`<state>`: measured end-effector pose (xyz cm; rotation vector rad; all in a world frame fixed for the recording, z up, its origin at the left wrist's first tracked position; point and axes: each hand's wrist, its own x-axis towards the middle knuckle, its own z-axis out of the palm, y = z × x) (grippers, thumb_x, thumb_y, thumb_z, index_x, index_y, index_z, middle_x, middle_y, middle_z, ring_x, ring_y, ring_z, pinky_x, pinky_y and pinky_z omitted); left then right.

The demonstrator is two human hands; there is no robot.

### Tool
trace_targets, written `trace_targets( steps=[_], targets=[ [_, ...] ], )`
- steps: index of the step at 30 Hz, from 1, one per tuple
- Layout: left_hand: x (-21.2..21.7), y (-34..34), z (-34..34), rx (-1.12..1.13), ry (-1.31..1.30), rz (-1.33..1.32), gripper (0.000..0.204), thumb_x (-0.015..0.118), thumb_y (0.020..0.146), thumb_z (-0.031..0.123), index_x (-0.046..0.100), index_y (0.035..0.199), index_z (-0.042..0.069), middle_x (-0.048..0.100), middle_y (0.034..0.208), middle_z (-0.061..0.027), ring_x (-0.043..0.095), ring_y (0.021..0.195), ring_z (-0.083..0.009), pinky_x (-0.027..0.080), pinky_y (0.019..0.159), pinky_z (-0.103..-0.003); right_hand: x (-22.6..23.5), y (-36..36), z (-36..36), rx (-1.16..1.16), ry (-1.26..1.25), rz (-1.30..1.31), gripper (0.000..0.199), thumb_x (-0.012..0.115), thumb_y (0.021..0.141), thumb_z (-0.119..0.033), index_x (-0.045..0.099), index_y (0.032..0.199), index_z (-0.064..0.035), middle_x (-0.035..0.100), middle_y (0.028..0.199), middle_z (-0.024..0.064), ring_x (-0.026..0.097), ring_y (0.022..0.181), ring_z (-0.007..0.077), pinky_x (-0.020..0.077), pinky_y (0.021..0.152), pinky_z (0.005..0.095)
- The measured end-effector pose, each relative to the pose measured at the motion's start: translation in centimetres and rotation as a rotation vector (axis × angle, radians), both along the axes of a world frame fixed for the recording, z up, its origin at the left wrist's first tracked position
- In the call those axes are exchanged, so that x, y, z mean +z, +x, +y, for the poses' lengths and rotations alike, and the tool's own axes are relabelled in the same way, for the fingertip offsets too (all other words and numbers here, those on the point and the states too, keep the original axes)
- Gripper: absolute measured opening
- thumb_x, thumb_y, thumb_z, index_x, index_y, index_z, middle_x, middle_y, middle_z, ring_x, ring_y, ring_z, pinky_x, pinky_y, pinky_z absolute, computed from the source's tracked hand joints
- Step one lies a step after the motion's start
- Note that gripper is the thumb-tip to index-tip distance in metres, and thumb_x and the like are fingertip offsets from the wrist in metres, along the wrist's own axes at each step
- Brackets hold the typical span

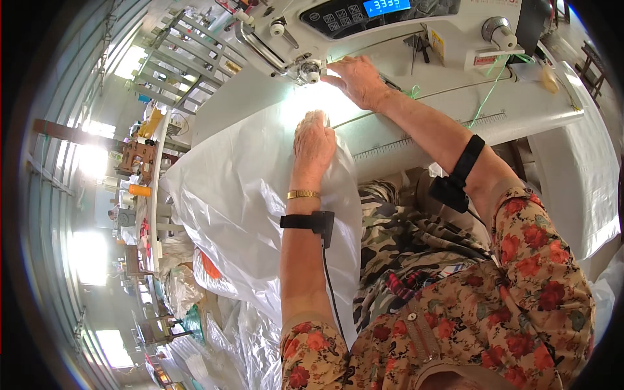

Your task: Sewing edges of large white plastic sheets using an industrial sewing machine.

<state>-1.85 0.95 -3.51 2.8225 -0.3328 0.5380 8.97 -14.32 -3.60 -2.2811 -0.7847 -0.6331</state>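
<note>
A large sheet of glossy white plastic [227, 195] spreads from the sewing machine [390, 32] down over the table's front edge and toward my lap. My left hand [314, 142] is closed, its fingers curled down on the sheet just in front of the needle area. To the right of the needle end, my right hand [361, 82] reaches in with fingers stretched out, thumb and forefinger apart beside the machine head. Bright lamp glare washes out the spot under the needle, so the stitching point cannot be made out.
A ruler strip [429, 135] runs along the table's front edge. Green thread [489, 97] hangs at the right, and small tools [419, 47] lie behind my right hand. Farther left stand a slatted rack [185, 62] and a bench with an orange thread cone [140, 190].
</note>
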Motion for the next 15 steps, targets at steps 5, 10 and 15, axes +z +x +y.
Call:
trace_targets(
  steps=[5,10,15],
  targets=[
    [-0.1,0.3,-0.3,0.031,0.032,0.007,0.026,0.046,0.08,0.007,0.053,0.102,-0.003,0.058,0.103,-0.0215,0.055,0.101,-0.0373,0.041,0.094,-0.046,-0.4,0.1,-0.1,-0.014,0.028,-0.086,0.037,0.053,0.095,-0.037,0.066,0.105,-0.004,0.067,0.092,0.0155,0.062,0.094,0.0283,0.0423,0.088,0.0412],
    [-0.6,0.6,-0.4,0.028,0.009,0.001,0.03,0.044,0.081,0.007,0.052,0.108,-0.003,0.057,0.106,-0.0234,0.054,0.103,-0.0395,0.042,0.094,-0.048,0.3,-0.2,-0.6,-0.013,-0.117,-0.065,0.034,0.052,0.095,-0.036,0.066,0.094,-0.0049,0.067,0.086,0.0129,0.063,0.089,0.028,0.0419,0.089,0.0409],
    [-0.7,0.1,0.5,0.02,-0.021,0.008,0.029,0.046,0.081,0.009,0.053,0.107,-0.002,0.058,0.107,-0.0219,0.055,0.103,-0.0375,0.042,0.094,-0.045,0.0,-3.0,-0.8,0.041,-0.416,-0.188,0.031,0.052,0.095,-0.034,0.065,0.092,-0.0065,0.066,0.085,0.0109,0.062,0.09,0.0265,0.041,0.092,0.0426]
  ],
)
